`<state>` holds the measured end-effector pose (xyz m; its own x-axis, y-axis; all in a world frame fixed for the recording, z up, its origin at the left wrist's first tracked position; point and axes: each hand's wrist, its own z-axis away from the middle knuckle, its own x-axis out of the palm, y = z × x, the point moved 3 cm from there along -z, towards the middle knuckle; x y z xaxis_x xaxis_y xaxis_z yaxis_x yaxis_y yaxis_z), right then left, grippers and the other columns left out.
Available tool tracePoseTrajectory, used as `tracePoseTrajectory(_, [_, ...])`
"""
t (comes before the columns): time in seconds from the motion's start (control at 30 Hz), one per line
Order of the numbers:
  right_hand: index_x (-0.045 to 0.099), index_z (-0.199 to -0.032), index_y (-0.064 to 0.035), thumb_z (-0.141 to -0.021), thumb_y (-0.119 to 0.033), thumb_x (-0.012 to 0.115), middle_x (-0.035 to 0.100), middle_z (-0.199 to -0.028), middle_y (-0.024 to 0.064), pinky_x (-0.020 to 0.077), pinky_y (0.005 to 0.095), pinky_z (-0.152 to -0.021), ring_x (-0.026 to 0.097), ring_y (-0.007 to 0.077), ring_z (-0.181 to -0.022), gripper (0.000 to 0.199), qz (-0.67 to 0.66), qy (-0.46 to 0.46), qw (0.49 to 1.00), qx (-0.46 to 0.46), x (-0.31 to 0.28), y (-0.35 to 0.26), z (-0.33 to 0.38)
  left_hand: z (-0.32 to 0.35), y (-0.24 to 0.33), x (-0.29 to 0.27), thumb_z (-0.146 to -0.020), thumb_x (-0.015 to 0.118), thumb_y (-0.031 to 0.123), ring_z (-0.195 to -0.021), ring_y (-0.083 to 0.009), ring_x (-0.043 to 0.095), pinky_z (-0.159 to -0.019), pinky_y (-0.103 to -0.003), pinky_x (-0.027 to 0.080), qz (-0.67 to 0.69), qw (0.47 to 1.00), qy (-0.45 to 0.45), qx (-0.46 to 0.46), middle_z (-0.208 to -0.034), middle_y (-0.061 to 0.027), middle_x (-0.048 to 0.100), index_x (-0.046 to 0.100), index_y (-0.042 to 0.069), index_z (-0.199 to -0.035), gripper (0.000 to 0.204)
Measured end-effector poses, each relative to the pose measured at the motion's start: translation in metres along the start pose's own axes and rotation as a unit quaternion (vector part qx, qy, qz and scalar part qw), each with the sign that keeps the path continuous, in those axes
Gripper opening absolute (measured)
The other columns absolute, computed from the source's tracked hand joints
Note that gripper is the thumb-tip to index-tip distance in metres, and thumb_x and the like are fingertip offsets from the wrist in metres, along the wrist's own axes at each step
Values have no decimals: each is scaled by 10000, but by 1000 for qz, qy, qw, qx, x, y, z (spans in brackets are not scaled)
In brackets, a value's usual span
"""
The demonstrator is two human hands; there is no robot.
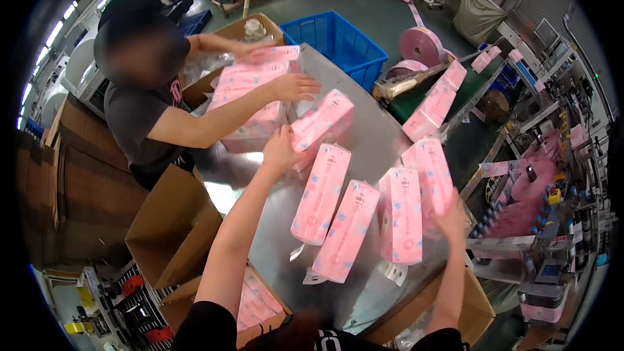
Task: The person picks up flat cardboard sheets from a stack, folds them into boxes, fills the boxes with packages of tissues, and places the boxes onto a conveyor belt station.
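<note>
My left hand (281,151) grips the near left end of a pink tissue pack (325,117) that lies aslant on the metal table (266,221). At the right, my right hand (450,216) is closed round the near end of another pink tissue pack (432,169). Between my hands lie a left tissue pack (321,195), a middle tissue pack (346,231) and a right tissue pack (402,214), on their narrow sides with blue-flowered wrapping. Across from me, a co-worker's hands (296,86) rest over a block of stacked tissue packs (250,94).
A conveyor (396,107) carries more packs at the right, near pink film rolls (419,47). Beyond the table stands a blue crate (331,45). Open cardboard boxes (172,227) sit at the left and near edges. The co-worker (140,104) stands at the far left.
</note>
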<state>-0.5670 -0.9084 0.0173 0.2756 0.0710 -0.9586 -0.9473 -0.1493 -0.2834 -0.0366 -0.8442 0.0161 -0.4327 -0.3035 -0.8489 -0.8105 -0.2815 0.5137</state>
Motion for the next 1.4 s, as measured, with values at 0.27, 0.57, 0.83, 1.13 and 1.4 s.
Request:
tracePoseTrajectory(0.27, [278,-1431,52,-667,-316,794,466,-1274,295,415,481,-1019,477,460,-1196,993,-25,44,997,63,41,-71,202,231,34,-31,-615,754,319,-919,-392,510,-847,-460,448,-54,996,-41,-55,-965,-227,519,359,10,-1432,958])
tracePoseTrajectory(0.57, [383,-1426,3,-908,-348,657,528,-1385,146,410,456,-1072,527,295,-1247,683,-645,-364,623,252,45,-22,146,363,-129,-30,-916,630,458,-981,-210,568,-840,-367,479,351,895,-147,-234,-1104,-105,603,364,20,-1483,765])
tracePoseTrajectory(0.83, [435,-1400,-3,-875,-271,672,557,-1355,164,411,512,-1081,538,331,-1246,634,-616,-471,554,304,72,-10,167,382,-87,-46,-840,570,705,-1360,-247,416,-1084,-464,363,436,707,-420,-365,-1475,-90,445,341,153,-1514,901])
tracePoseTrajectory(1.13, [483,-1321,48,-758,-118,664,613,-1239,190,480,487,-1010,603,339,-1144,614,-619,-447,584,275,80,-26,198,436,-116,-75,-813,719,541,-1319,-212,453,-1069,-407,374,517,691,-398,-310,-1448,-63,480,346,117,-1505,893])
tracePoseTrajectory(1.4, [497,-1294,81,-665,-102,724,617,-1240,193,463,484,-1052,592,350,-1175,693,-678,-500,537,25,44,-227,208,492,-153,-259,-737,834,215,-1221,-205,531,-1070,-346,388,534,782,-203,-251,-1317,-103,576,471,-8,-1380,771])
